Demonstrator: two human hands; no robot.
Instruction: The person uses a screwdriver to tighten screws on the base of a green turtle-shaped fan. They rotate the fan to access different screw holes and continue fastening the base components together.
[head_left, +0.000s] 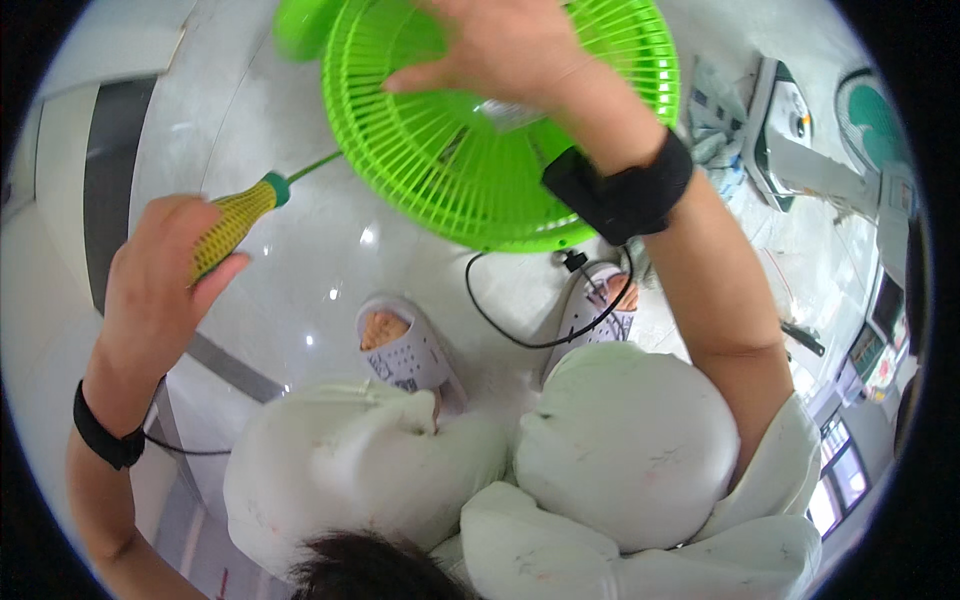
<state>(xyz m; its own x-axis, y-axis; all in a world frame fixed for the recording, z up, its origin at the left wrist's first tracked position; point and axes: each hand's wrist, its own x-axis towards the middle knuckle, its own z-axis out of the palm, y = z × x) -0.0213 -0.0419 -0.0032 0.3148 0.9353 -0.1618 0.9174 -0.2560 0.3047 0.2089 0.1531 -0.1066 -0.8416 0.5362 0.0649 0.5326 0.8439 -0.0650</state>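
A round bright green fan grille [440, 190] with radial ribs fills the top middle, in front of my feet. My right hand [510, 50] reaches over it with the thumb stretched out across the ribs; its other fingertips are partly cut off by the upper edge. Something clear and shiny lies under that hand, too covered to name. To the left, my left hand [160, 260] is wrapped round the yellow-and-green handle of a screwdriver [235, 225]. The screwdriver's green shaft points up and right, and its tip reaches the rim of the grille, where I cannot tell if it touches.
A black cord [520, 343] loops from below the grille near my slippers [405, 350]. A blurred green piece [303, 25] is at the upper left. Right of the grille are a platform scale [780, 130], crumpled plastic [715, 110] and a black-handled tool [803, 338] on the floor.
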